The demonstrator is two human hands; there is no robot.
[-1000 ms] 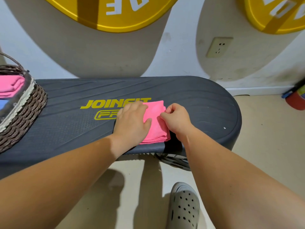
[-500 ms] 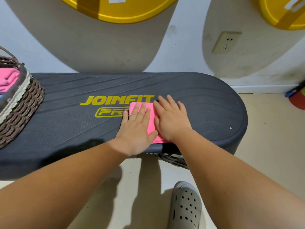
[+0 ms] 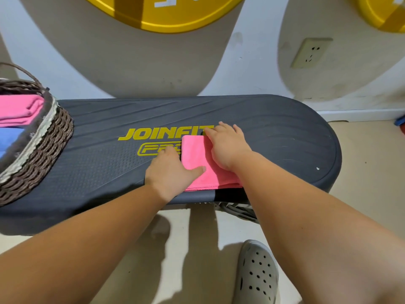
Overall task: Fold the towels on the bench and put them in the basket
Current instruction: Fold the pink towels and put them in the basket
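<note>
A small folded pink towel (image 3: 197,154) lies near the front edge of the dark grey bench (image 3: 274,132), partly over its yellow logo. My left hand (image 3: 171,172) is at the towel's left edge, thumb on top and fingers curled at the edge, pinching it. My right hand (image 3: 228,148) lies flat on the towel's right side, with straight fingers reaching past its far edge. The wicker basket (image 3: 43,132) stands on the bench's left end and holds a folded pink towel (image 3: 19,108) and a blue one (image 3: 8,137).
A wall with a power outlet (image 3: 311,52) and yellow discs (image 3: 166,12) rises right behind the bench. My grey clog (image 3: 256,275) stands on the beige floor in front. Something red and blue sits at the far right edge.
The towel was folded narrower. My left hand went from pressing flat on it to pinching its left edge. My right hand slid toward the right side and far edge.
</note>
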